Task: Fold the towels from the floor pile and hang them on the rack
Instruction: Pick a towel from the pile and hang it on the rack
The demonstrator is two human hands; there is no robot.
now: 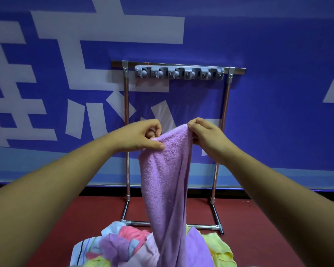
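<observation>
Behind the rack point(126, 105) you face a blue banner point(278, 45) printed with huge white Chinese-style characters point(108, 27). They run out of frame above and left of the rack, with another fragment to its right, so you can read none whole.

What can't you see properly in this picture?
Head view:
Towel pile: cut off by the bottom edge, its middle covered by the hanging purple towel.
Purple towel: its lower end is lost in the pile.
Rack: the base bar's middle hides behind the towel.
Grey hook strip: hooks too small to make out.
</observation>
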